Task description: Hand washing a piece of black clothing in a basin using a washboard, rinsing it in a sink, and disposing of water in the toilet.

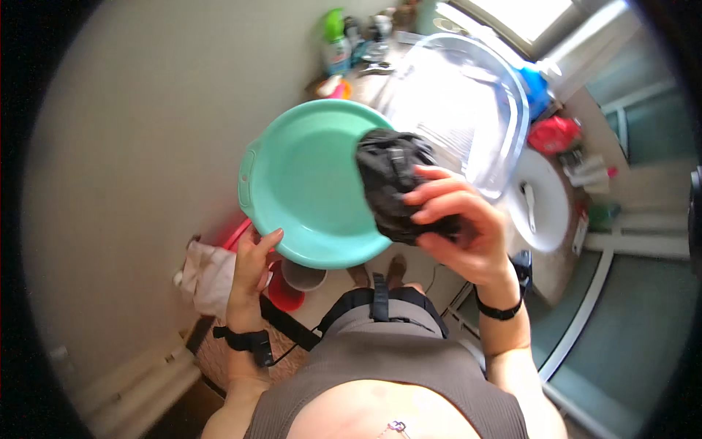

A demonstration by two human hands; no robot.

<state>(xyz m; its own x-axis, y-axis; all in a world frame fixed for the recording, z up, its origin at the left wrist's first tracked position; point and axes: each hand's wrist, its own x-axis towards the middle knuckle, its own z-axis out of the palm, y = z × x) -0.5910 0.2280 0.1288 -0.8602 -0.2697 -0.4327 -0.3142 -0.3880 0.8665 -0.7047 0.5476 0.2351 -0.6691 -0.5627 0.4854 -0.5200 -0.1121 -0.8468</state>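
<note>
My right hand (463, 225) grips a bundled black cloth item (392, 184) with a strap or buckle on it. The bundle hangs over the right part of a round mint-green plastic basin (307, 181). The thumb of my left hand (255, 260) lies over the basin's lower left rim, its fingers partly hidden below. No objects show inside the basin. Beyond it, a clear plastic tub (518, 110) with a ribbed washboard-like base stands on the counter.
A white sink (540, 208) with a white-handled brush lies right of the tub. A green-topped spray bottle (336, 46) and a red pouch (554, 134) stand on the counter. Red (286, 293) and grey (304, 276) buckets stand below. Pale cloth (208, 274) hangs at left.
</note>
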